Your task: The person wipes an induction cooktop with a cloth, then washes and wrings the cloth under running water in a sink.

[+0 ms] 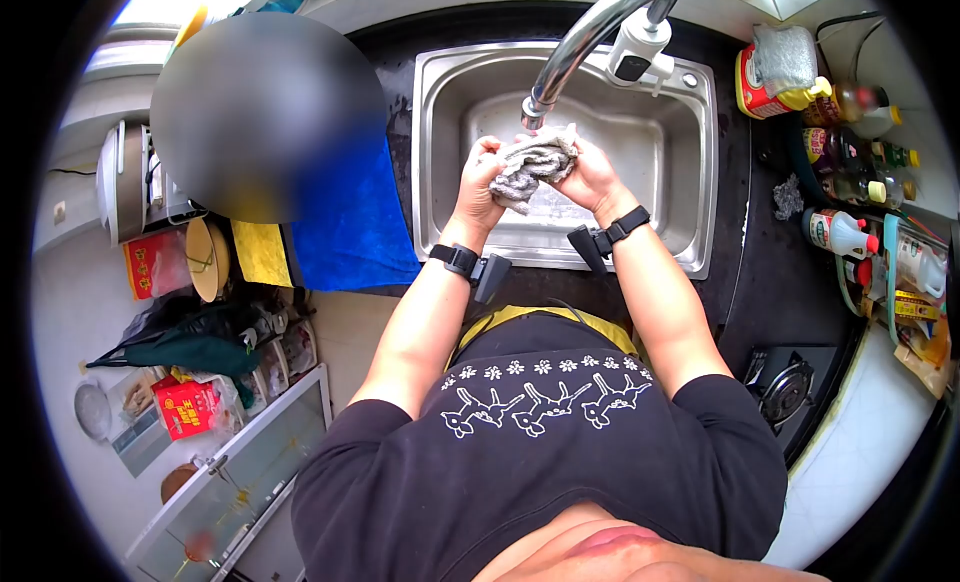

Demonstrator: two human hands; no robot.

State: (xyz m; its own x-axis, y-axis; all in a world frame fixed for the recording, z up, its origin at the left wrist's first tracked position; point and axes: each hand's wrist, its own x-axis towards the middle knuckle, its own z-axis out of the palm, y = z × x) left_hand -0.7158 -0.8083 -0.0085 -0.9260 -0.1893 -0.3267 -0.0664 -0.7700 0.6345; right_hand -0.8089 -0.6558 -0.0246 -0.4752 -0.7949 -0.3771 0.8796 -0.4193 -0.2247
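A bunched-up grey cloth (pixel 535 168) is held between my two hands above the sink (pixel 640 132). My left hand (pixel 482 184) grips its left end with curled fingers. On the other side, my right hand (pixel 592 172) holds the right end, its fingers partly hidden behind the cloth. The chrome faucet (pixel 575 57) arches over from the back, and its spout tip hangs just above the cloth. Whether water is running cannot be made out. Both wrists wear black straps with small dark blocks.
A white faucet unit (pixel 637 47) stands behind the basin. Several bottles (pixel 840 232) line the counter at right, near a gas burner (pixel 787 387). At left, a blue cloth (pixel 355 227) and a yellow cloth (pixel 260 252) lie by the counter. A large round area there is blurred.
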